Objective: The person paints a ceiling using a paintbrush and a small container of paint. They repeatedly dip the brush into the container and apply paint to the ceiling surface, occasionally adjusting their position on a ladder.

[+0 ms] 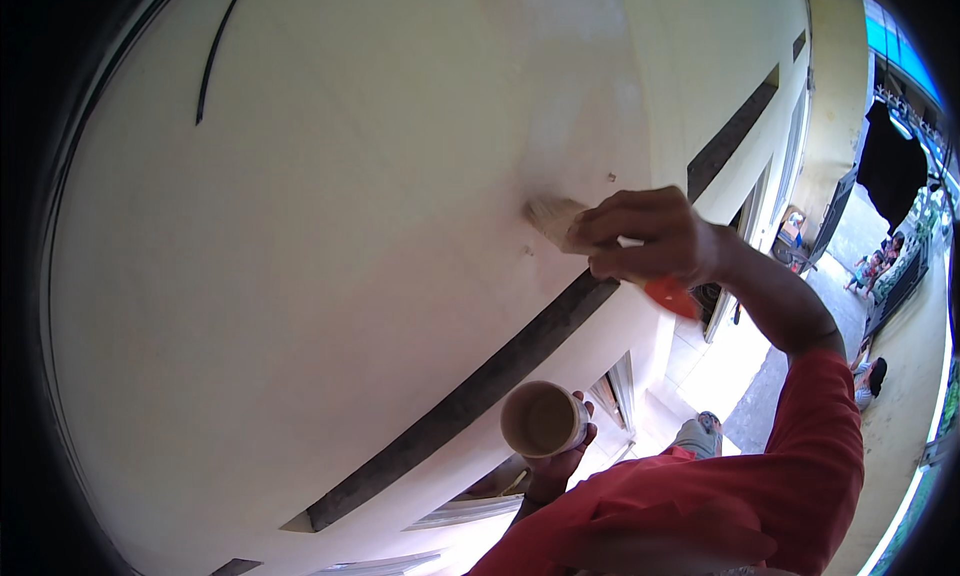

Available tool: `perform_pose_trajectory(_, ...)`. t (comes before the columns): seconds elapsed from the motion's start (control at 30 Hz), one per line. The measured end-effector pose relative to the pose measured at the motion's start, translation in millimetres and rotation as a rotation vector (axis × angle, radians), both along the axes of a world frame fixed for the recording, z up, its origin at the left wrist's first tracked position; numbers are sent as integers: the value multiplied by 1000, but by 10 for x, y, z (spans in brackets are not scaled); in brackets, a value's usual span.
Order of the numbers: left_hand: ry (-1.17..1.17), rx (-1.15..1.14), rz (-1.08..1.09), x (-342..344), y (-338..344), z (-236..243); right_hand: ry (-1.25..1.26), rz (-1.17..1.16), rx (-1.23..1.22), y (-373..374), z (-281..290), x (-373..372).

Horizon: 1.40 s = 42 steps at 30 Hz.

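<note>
My right hand (645, 236) grips a wide paintbrush (560, 221) with pale bristles and an orange handle (672, 298). The bristles are on or very close to the large pale wall (340, 176), at a lighter, damp-looking streak. Below, my left hand (570, 446) is closed round a cup or small pot (535, 421), its open top facing me and light liquid or residue inside.
A long dark slot or recess (450, 408) crosses the wall diagonally below the brush. A black strip (210, 61) runs near the upper left. At right, a bright walkway (840, 306) has several people (870, 266) in the distance, a metal gate (892, 296) and a hanging black cloth (890, 156).
</note>
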State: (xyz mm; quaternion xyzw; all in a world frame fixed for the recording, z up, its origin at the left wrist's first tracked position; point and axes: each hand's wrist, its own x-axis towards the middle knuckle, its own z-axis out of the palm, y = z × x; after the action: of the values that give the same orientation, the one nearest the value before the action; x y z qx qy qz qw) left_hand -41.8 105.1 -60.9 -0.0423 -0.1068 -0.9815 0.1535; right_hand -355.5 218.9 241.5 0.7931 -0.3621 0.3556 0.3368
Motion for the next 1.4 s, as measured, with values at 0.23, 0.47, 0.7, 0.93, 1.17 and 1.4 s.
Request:
perform_pose_trajectory(0.23,-3,28,-46,-99,-9,45,-496,-179,-236,-68,1399,-953)
perform_pose_trajectory(0.47,17,39,-11,-62,50,-58,61,-216,-498,-317,1429,-826)
perform_pose_trajectory(0.7,17,9,18,-27,49,-27,-126,135,-96,-170,-300,173)
perform_pose_trajectory(0.93,-37,73,-21,-56,12,27,-784,115,-372,-52,225,-889)
perform_pose_trajectory(1.17,-38,92,-25,-70,19,-17,-245,-364,-413,-124,-169,-538)
perform_pose_trajectory(1.4,-60,114,-23,-19,0,-10,-451,82,-54,17,-884,206)
